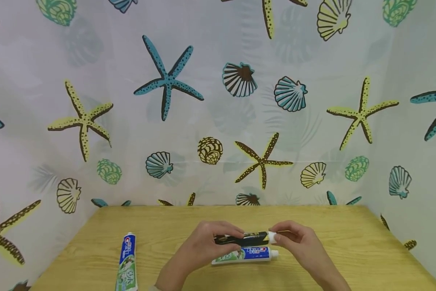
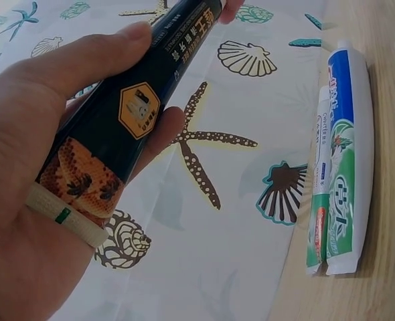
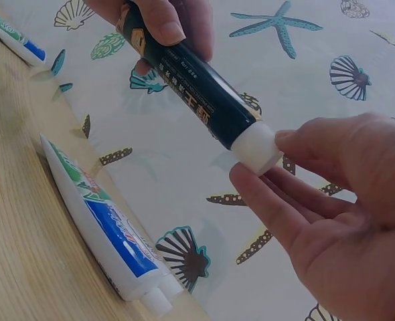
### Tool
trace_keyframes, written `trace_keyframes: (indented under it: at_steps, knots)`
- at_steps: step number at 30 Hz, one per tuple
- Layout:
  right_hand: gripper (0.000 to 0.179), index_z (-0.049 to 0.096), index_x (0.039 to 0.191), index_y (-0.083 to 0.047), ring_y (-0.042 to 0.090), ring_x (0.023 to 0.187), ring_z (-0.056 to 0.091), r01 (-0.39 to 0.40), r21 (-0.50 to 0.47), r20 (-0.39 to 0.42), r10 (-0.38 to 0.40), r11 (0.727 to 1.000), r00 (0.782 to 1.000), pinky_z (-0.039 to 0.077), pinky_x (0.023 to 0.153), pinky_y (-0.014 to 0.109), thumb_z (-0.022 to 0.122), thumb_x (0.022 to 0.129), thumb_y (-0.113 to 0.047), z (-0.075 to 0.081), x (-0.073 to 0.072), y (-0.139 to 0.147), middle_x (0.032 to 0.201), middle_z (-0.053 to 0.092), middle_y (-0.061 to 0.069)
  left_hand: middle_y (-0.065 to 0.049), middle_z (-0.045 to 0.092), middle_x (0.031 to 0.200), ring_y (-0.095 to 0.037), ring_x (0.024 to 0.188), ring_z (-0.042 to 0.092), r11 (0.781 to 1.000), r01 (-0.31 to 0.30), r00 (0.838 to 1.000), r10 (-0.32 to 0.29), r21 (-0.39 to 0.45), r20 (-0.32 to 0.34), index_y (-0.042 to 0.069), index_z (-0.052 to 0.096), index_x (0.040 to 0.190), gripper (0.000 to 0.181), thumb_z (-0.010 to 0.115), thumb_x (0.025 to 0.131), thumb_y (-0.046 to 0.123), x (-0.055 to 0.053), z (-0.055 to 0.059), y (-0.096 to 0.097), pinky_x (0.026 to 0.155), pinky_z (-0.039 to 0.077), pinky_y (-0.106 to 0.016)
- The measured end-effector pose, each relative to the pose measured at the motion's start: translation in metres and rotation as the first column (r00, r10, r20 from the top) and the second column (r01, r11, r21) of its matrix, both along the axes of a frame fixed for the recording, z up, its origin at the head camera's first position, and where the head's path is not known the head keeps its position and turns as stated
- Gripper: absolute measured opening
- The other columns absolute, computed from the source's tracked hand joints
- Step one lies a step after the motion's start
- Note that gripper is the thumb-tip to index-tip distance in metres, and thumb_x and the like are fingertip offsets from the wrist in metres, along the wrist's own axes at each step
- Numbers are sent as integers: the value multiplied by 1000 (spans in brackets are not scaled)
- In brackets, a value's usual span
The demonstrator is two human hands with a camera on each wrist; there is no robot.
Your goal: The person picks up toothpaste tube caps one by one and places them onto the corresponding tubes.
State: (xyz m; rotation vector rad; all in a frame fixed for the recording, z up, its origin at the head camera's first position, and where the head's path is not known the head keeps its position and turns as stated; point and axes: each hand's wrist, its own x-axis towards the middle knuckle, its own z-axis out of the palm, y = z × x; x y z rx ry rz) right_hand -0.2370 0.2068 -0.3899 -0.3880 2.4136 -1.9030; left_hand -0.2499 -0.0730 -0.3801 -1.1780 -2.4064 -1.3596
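A black toothpaste tube point(image 2: 140, 110) with gold lettering and an orange-brown picture near its crimped end is held up in the air. My left hand point(image 1: 203, 244) grips its body, thumb on one side and fingers on the other. At the other end, the thumb and fingers of my right hand point(image 1: 301, 242) pinch the white cap point(image 3: 256, 148), which sits at the tube's mouth. Below the hands, a blue, green and white toothpaste tube point(image 1: 255, 254) lies sideways on the wooden table point(image 1: 174, 226). A slimmer white and green tube point(image 2: 320, 160) lies right along it, mostly hidden in the head view.
Another blue, green and white toothpaste tube point(image 1: 127, 262) lies lengthwise on the table to the left, cap pointing away. A white curtain point(image 1: 203, 109) printed with starfish and shells surrounds the table at the back and both sides.
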Motion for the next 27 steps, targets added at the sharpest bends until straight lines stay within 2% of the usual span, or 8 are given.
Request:
trace_keyframes:
  at_steps: [3,7,14,22,27]
  knots:
    - [36,64,124,-2,19,106,68,-22,-14,10,23,1000,1000,56,91,29,67,95,-23,0,0,1,122,68,14,2,75,110,-11,101,69,1000,-9,1000,9,-3,-1,18,78,105,20,78,85,16,0,0,-1,80,57,-21]
    - [41,61,128,3,19,104,70,-80,-42,36,81,996,996,56,92,29,67,95,-19,0,0,2,124,67,17,2,75,110,-11,101,70,1000,-12,1000,12,-2,3,18,78,105,20,78,86,17,1,-1,-1,80,57,-22]
    - [40,62,129,-9,17,116,65,-59,-11,-8,59,998,998,53,95,24,70,93,-23,1,0,-1,132,64,10,3,75,110,-11,101,70,1000,-10,1000,11,7,-29,18,78,105,19,78,86,17,0,0,1,81,57,-22]
    - [40,59,128,2,24,103,71,-63,-73,34,66,995,997,57,92,36,64,97,-23,3,1,1,123,65,17,5,75,110,-11,101,69,1000,-15,1000,15,4,-6,20,78,106,19,77,87,20,0,2,0,80,57,-22]
    - [41,58,131,4,26,100,72,-86,-76,43,89,993,995,58,90,36,63,98,-20,3,1,1,123,66,18,4,75,110,-12,101,69,1000,-20,1000,20,5,-4,21,78,105,19,77,87,19,0,3,0,80,57,-21]
